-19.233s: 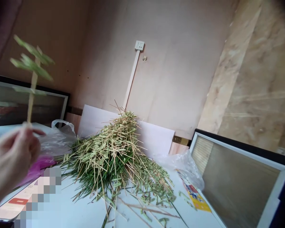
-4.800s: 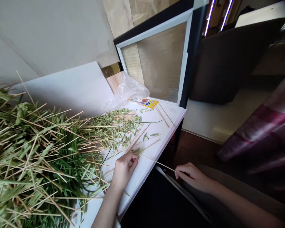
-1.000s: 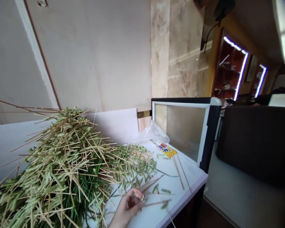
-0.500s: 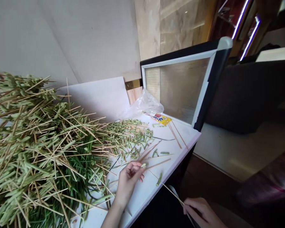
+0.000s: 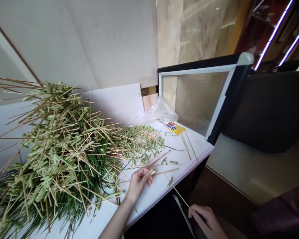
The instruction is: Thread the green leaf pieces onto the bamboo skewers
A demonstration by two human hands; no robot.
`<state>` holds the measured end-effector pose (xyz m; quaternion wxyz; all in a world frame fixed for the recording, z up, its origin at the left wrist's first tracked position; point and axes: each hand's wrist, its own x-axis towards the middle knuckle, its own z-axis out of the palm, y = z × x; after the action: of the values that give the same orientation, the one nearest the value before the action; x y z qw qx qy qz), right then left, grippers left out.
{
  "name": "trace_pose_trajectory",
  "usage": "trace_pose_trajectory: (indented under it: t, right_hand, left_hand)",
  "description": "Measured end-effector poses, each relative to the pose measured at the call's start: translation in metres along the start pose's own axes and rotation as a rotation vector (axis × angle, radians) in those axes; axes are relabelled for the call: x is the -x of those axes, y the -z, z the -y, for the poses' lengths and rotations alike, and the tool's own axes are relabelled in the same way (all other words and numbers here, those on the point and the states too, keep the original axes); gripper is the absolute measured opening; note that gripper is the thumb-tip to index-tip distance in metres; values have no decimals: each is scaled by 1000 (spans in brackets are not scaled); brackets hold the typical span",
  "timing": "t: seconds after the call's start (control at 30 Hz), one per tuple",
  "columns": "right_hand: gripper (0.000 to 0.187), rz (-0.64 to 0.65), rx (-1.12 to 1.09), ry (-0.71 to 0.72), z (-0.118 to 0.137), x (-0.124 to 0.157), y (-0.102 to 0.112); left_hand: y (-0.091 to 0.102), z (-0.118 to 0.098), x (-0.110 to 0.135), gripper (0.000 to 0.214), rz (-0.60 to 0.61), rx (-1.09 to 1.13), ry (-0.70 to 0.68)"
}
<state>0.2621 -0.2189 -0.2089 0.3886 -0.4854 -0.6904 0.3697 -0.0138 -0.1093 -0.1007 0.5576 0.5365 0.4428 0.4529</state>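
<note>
Over the white table, my left hand (image 5: 140, 182) pinches a short pale-green vegetable piece (image 5: 153, 172), which looks like a cut green bean, between thumb and fingers. My right hand (image 5: 206, 217), low and beyond the table's front edge, grips a thin bamboo skewer (image 5: 181, 196). Its tip points up and left towards my left hand, apart from the piece. Beneath the skewer lies a loose green piece (image 5: 170, 181). Several bare skewers and cut pieces lie around my left hand. On the left rises a big pile of loaded skewers (image 5: 62, 142) with green pieces on them.
Behind my left hand is a heap of cut green pieces (image 5: 139, 139). A clear plastic bag (image 5: 161, 111) and a yellow packet (image 5: 175, 128) lie at the back. A framed glass panel (image 5: 199, 99) stands at the table's right end. Long dark-green leaves (image 5: 94, 159) stick out under the pile.
The view has shifted left, showing more of the pile. The skewer in my right hand stays close to my left hand, which still pinches the green piece.
</note>
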Motion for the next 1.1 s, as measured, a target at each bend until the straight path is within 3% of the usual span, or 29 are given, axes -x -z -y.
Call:
trace_pose_trajectory:
  t: [0.5,0.93,1.1]
  right_hand:
    - [40,115,55,-56,13,-12,2]
    - [44,114,-28,-106,15,-10,-1]
    - [42,83,79,-141,6,5,-11]
  left_hand:
    - [3,-2,-4,34,-12,-111,-65]
    - [-2,2,2,37,-13,-302,-105]
    - [-4,1,14,40,-24,-378,-86]
